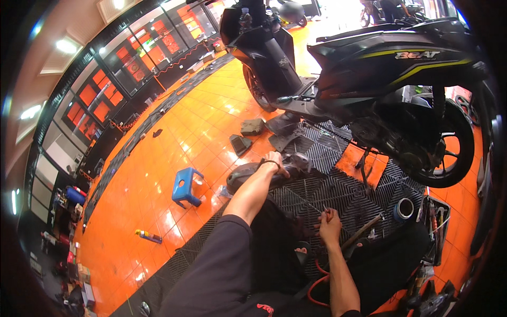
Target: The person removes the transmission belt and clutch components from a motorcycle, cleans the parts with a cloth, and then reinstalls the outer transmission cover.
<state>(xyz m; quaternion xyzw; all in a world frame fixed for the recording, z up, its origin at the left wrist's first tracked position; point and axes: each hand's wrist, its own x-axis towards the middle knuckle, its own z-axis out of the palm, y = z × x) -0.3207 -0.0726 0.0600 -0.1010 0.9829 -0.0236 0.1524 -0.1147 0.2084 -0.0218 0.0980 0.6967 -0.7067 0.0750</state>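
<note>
My left hand (pixel 274 165) reaches forward and closes over a long, dark scooter part (pixel 244 177) with a greyer end, which lies on the black ribbed mat. Closer to me, my right hand (pixel 330 226) pinches a thin metal rod (pixel 321 210) between thumb and fingers. The rod's far end blurs into the dark mat, so I cannot tell what kind of tool it is. Beyond both hands stands a black scooter (pixel 391 68) with yellow stripes, its rear wheel (pixel 449 145) showing on the right.
A blue stool (pixel 185 186) and a spray can (pixel 149 236) stand left on the orange tiles. Two dark blocks (pixel 252 127) lie ahead. To my right are a wooden-handled tool (pixel 362 231), a round blue-sided container (pixel 404 209) and a tool tray (pixel 437 224). A red hose (pixel 316 288) curls beside my right forearm.
</note>
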